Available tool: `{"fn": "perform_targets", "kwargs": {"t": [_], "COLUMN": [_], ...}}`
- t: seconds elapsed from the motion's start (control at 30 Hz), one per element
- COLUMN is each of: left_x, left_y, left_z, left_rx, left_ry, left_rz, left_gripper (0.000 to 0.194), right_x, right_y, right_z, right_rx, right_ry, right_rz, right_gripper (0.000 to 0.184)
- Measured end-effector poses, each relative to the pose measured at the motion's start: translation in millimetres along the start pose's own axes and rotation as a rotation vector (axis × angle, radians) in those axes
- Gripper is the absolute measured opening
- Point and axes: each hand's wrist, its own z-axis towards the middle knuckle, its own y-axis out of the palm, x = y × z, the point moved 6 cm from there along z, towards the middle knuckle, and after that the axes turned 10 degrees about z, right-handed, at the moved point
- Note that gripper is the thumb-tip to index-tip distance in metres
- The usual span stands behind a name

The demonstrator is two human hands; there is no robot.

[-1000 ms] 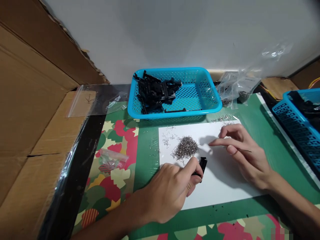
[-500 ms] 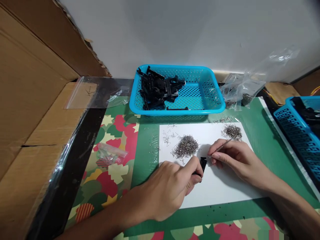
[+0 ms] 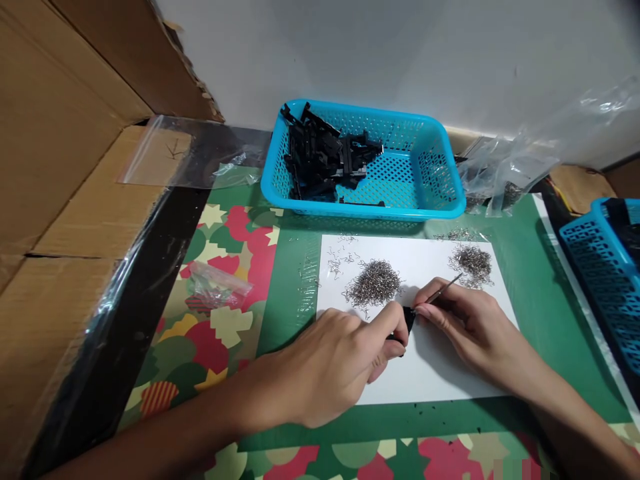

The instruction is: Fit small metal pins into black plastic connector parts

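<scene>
My left hand is closed on a small black plastic part that it holds down on a white sheet. My right hand pinches a thin metal tool, whose tip meets the black part. Just beyond my hands lies a pile of tiny metal clips, with a smaller pile to the right. Loose clips are scattered at the sheet's far left corner.
A blue basket with several black plastic parts stands behind the sheet. A second blue basket is at the right edge. Clear plastic bags lie at the back right, a small bag on the patterned mat, and cardboard walls the left.
My right hand has come back from the smaller clip pile to the black part, bringing the thin tool against it. My left hand has stayed in place. The camera has tilted down a little.
</scene>
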Motion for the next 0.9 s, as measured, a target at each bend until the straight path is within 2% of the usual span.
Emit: {"fn": "perform_targets", "kwargs": {"t": [0.17,0.37,0.53,0.7,0.9], "left_x": [1,-5,-8,-8,-7], "left_y": [0.1,2.1,3.1,2.5,2.2], "left_z": [1,1,-2,-2,-1], "left_rx": [-0.014,0.019,0.011,-0.014,0.006], "left_ry": [0.002,-0.025,-0.017,-0.026,-0.027], "left_rz": [0.018,-0.050,-0.055,-0.062,-0.085], "left_gripper": [0.013,0.015,0.019,0.021,0.012], "right_x": [-3,-1,9,7,4], "right_y": [4,8,-5,1,3], "right_z": [1,2,3,3,2], "right_rx": [-0.033,-0.049,0.062,-0.030,-0.038], "right_ry": [0.001,0.014,0.064,0.028,0.014], "right_rz": [-0.007,0.118,0.287,0.180,0.125], "right_gripper": [0.025,0.021,0.022,0.026,0.028]}}
